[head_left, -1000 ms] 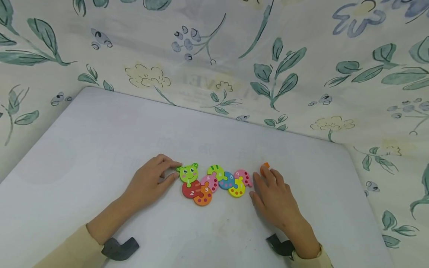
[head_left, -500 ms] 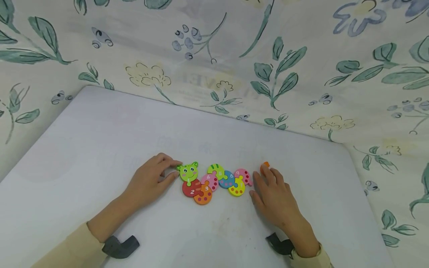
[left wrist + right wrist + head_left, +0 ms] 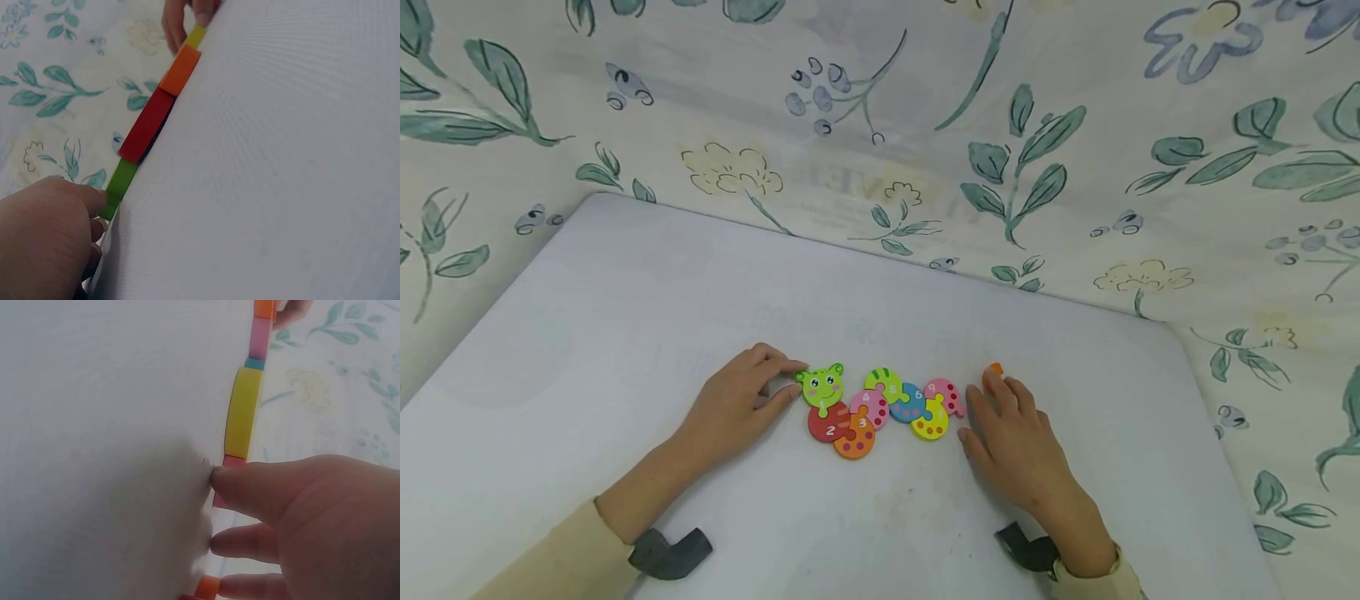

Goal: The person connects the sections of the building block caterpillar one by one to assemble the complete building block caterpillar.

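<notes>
A caterpillar number puzzle lies on the white table, its round pieces joined in a wavy row. At its left end is the green smiling head (image 3: 822,387), followed by the red piece (image 3: 823,425). Thumb and index fingertips of my left hand (image 3: 730,408) touch the head's left side, relaxed. At the other end, the pink piece marked 9 (image 3: 943,395) adjoins the yellow piece (image 3: 242,412). My right hand (image 3: 1022,442) rests beside it, fingers spread loosely, thumb near the pink edge. A separate orange piece (image 3: 996,369) is partly hidden by its fingertips.
The white table (image 3: 700,275) stretches around the puzzle. Behind it hangs floral cloth (image 3: 865,167), meeting the table's back edge. A dark curved strap end (image 3: 670,554) sticks out at the left wrist, another dark strap end (image 3: 1026,548) at the right.
</notes>
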A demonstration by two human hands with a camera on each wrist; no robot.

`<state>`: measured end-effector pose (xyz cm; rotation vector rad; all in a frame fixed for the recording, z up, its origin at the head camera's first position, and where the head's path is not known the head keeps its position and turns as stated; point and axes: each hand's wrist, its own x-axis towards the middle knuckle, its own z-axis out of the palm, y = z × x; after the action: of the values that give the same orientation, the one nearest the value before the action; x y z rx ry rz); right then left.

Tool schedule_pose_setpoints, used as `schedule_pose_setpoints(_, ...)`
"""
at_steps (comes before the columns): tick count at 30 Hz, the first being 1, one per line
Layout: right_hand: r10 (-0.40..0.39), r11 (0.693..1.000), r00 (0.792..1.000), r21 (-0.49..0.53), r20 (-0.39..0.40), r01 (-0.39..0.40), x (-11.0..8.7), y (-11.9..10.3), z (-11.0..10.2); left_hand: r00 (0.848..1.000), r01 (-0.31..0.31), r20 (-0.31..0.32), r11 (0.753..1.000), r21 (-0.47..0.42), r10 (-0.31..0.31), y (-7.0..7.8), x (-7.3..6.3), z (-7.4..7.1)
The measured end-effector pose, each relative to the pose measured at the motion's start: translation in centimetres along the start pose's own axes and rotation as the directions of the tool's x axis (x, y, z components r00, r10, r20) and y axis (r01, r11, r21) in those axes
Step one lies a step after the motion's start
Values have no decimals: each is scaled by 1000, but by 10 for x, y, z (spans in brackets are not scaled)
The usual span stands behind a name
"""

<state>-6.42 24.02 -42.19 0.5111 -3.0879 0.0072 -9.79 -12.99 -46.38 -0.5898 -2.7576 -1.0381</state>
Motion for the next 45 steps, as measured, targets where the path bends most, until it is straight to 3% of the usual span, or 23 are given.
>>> schedule_pose_setpoints(12,-20,1000,1000,1,7,20,-1,3,-3,1000,22,10,1000,4,-22,1,1,0)
schedule_pose_setpoints(26,21,990,1000,139,-2,-20,3,7,-10,1000,30,1,1000,7,-30,0,0,0)
schedule_pose_setpoints(36,-99,983,994,161,37,92,3,-8,-3,1000,12,1,1000,15,-12,1,1,3)
schedule_pose_setpoints(45,-116,980,993,165,27,110,2,-11,-5,1000,15,-1,1000,24,-15,1,1,2)
